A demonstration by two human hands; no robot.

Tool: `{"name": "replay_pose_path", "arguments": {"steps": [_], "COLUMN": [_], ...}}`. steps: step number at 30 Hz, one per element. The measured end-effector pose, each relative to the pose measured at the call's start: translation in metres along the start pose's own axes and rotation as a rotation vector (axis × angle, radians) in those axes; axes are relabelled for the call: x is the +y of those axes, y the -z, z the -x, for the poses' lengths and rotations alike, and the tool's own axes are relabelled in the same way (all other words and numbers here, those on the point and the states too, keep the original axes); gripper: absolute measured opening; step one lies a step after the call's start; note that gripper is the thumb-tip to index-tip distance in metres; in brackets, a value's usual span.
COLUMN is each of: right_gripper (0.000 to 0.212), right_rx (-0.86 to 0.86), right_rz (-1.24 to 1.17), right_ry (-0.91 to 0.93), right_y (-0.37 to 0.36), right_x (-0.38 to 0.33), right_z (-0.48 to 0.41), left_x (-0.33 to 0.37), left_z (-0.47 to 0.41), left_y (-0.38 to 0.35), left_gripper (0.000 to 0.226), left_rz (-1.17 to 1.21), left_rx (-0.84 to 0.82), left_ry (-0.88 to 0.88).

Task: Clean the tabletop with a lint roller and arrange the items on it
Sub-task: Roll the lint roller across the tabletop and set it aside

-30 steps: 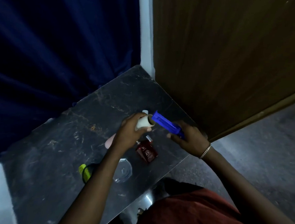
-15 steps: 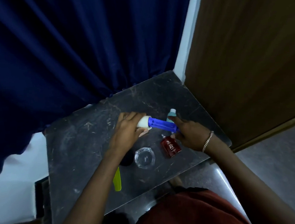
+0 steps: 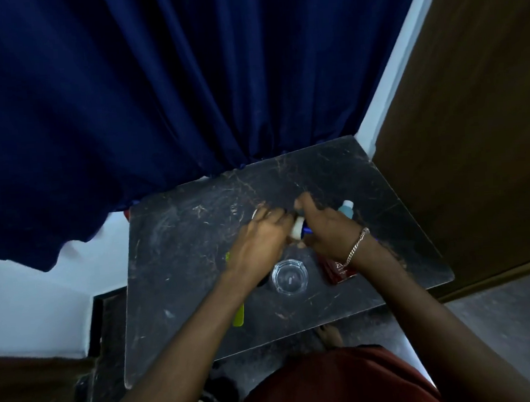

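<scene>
Both hands meet over the middle of the dark scratched tabletop point(image 3: 174, 271). My left hand point(image 3: 257, 242) covers the white roll end of the lint roller point(image 3: 298, 228). My right hand point(image 3: 329, 230) closes over its blue handle, of which only a sliver shows. A clear glass ashtray point(image 3: 289, 276) sits just in front of the hands. A red bottle point(image 3: 337, 269) lies partly under my right wrist. Beyond my right hand stands a small light-blue bottle point(image 3: 346, 208). A yellow-green comb point(image 3: 238, 314) lies under my left forearm.
A dark blue curtain point(image 3: 185, 96) hangs over the table's far edge. A wooden door point(image 3: 475, 152) stands close to the table's right side. A white wall point(image 3: 28, 308) is at the left, and my bare foot point(image 3: 329, 335) shows below the front edge.
The view has tilted up and the table now sits lower in frame. My hands have slid together along the lint roller, so the blue handle is now almost hidden.
</scene>
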State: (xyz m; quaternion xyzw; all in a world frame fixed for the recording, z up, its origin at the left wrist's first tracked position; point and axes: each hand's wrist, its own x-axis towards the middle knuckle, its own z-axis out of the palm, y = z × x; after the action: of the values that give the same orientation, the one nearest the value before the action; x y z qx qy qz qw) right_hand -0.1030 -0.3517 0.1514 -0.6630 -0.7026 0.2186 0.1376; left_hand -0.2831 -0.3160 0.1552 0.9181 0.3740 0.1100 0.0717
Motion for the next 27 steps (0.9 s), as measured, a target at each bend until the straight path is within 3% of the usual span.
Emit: {"name": "replay_pose_path", "arguments": {"steps": [7,11,15,19,21,24,27], "right_gripper": [0.066,0.036,0.040,0.040,0.033,0.024,0.021], "right_rx": [0.090,-0.081,-0.205,-0.320,-0.370,-0.372,-0.305], "right_rz": [-0.217,-0.083,-0.325,-0.746,-0.853,-0.854,-0.763], "right_ry": [-0.060,-0.085,-0.053,-0.238,-0.236,-0.179,-0.236], "right_y": [-0.011,-0.005,0.000,0.004,0.007,0.010,0.011], "right_x": [0.003,0.017,0.030,0.050,0.062,0.081,0.108], "right_z": [-0.005,-0.009,-0.010,-0.027,-0.038,-0.061,-0.090], "left_x": [-0.016,-0.019,-0.021,-0.022,-0.023,-0.021,-0.025], "left_z": [0.001,-0.005,-0.015,-0.037,-0.052,-0.078,-0.102], "left_y": [0.013,0.009,0.001,-0.004,-0.006,-0.013,-0.019], "left_gripper": [0.048,0.056,0.058,0.057,0.060,0.072,0.088], "left_rz": [-0.001,0.024,0.008,-0.047,-0.053,-0.110,-0.102], "left_rx": [0.051,-0.007,-0.049,-0.049,-0.046,-0.048,-0.015], "left_ry": [0.001,0.028,0.056,0.081,0.096,0.137,0.197]}}
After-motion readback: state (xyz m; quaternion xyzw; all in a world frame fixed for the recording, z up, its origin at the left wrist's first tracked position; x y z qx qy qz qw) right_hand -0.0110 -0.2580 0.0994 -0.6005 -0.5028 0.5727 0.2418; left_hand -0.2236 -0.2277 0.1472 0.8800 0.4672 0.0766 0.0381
